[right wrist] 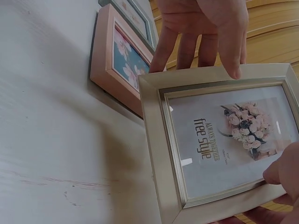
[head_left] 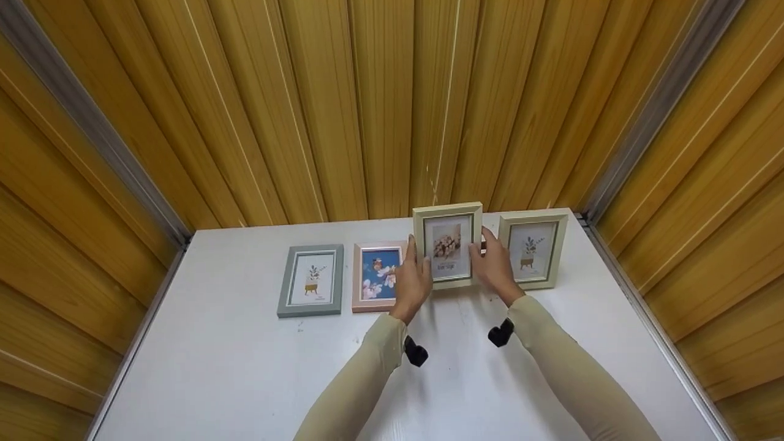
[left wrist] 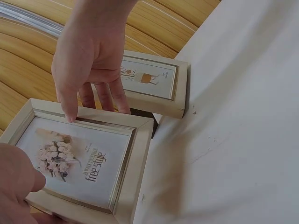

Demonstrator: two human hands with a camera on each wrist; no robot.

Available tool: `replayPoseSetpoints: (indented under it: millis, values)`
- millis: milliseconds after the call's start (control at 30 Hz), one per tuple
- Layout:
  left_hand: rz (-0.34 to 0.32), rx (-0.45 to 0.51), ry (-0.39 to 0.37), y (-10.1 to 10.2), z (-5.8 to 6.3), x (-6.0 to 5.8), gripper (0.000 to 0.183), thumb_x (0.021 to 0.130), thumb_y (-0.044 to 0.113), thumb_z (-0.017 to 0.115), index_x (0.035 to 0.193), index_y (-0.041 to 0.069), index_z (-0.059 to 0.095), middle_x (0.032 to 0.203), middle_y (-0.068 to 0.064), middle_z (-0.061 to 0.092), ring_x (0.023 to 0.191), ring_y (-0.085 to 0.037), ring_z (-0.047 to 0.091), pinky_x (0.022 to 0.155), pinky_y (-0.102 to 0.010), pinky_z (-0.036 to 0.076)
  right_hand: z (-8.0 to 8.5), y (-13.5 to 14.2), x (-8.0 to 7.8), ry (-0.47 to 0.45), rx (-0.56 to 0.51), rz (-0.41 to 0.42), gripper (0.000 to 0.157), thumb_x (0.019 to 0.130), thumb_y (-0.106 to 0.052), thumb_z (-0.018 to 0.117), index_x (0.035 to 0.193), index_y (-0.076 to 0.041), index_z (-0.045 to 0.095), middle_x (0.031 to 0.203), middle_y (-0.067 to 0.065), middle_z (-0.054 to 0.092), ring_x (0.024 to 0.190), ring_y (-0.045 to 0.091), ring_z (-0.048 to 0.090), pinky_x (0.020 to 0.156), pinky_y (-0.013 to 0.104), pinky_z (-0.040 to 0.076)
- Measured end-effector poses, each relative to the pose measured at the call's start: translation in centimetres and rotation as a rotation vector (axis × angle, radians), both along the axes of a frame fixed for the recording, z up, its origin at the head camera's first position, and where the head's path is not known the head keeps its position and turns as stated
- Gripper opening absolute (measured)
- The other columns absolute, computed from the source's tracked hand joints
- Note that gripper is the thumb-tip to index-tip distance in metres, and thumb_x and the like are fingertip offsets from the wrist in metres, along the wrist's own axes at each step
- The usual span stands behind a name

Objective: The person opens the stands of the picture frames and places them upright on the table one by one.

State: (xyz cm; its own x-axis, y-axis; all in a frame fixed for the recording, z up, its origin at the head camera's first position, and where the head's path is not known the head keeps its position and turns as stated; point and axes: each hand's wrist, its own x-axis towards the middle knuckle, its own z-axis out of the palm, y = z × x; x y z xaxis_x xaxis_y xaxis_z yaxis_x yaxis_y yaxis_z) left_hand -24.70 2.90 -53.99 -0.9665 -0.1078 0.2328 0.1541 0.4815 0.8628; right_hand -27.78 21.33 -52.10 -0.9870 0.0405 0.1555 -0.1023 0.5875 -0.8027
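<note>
Both hands grip a cream picture frame (head_left: 450, 278) with a rose bouquet print, one at each side edge. The left hand (head_left: 414, 280) has its thumb on the front and its fingers behind; the right hand (head_left: 493, 266) holds the opposite edge likewise. In the right wrist view this cream frame (right wrist: 161, 154) appears tilted, its lettering reading "free style". Left of the hands lies a pink picture frame (head_left: 360, 278) with a blossom print, partly covered by the left hand. Just right of the right hand stands another cream picture frame (head_left: 557, 251) with a potted plant print.
A grey-green picture frame (head_left: 285, 282) with a plant print is at the left end of the row. All sit on a white tabletop (head_left: 233, 367). Yellow wood-grain panels (head_left: 380, 110) rise behind, with metal edge strips (head_left: 649, 128) at the corners.
</note>
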Motion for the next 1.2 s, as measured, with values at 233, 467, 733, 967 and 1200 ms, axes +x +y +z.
replayPoseSetpoints:
  millis: [233,467,733,967,1200]
  values:
    - [0.002,-0.006,-0.053,0.5,-0.1,-0.2,0.064,0.105,0.015,0.055,0.162,0.006,0.027,0.147,-0.024,0.054,0.101,-0.029,0.067,0.105,-0.049,0.048,-0.3,0.0,0.0,-0.012,0.002,-0.024,0.054,0.105,-0.014,0.053,0.155,-0.001,0.038,0.124,0.025,0.063,0.107,0.036,0.065,0.090,0.050,0.054]
    - [-0.055,0.067,-0.086,0.9,-0.5,-0.4,0.065,0.108,0.021,0.052,0.164,0.007,0.021,0.153,-0.024,0.046,0.111,-0.033,0.066,0.111,-0.048,0.043,-0.5,0.0,0.0,-0.040,0.000,-0.037,0.064,0.104,-0.017,0.053,0.159,0.003,0.027,0.143,0.032,0.051,0.128,0.046,0.054,0.104,0.058,0.044]
    - [-0.103,0.157,-0.120,1.0,-1.6,-0.9,0.062,0.111,0.031,0.042,0.165,0.009,0.019,0.165,-0.014,0.030,0.148,-0.033,0.035,0.121,-0.045,0.029,-1.5,-0.2,0.2,-0.111,-0.039,-0.031,0.071,0.106,-0.022,0.051,0.163,-0.001,0.014,0.157,0.032,0.034,0.139,0.049,0.042,0.111,0.061,0.036]
    - [-0.135,0.192,-0.162,0.9,-2.0,-1.0,0.062,0.112,0.036,0.036,0.166,0.012,0.015,0.167,-0.013,0.025,0.151,-0.032,0.030,0.123,-0.045,0.025,-2.3,-0.2,0.4,-0.112,-0.029,-0.014,0.077,0.105,-0.021,0.050,0.163,0.002,0.004,0.165,0.031,0.017,0.143,0.052,0.033,0.116,0.060,0.030]
    - [-0.157,0.188,-0.181,1.0,-2.4,-1.0,0.063,0.113,0.038,0.034,0.166,0.013,0.013,0.168,-0.011,0.021,0.152,-0.032,0.028,0.123,-0.045,0.023,-2.8,-0.2,0.5,-0.098,-0.013,-0.020,0.079,0.104,-0.020,0.051,0.162,0.002,0.002,0.165,0.032,0.015,0.142,0.055,0.031,0.116,0.062,0.029]
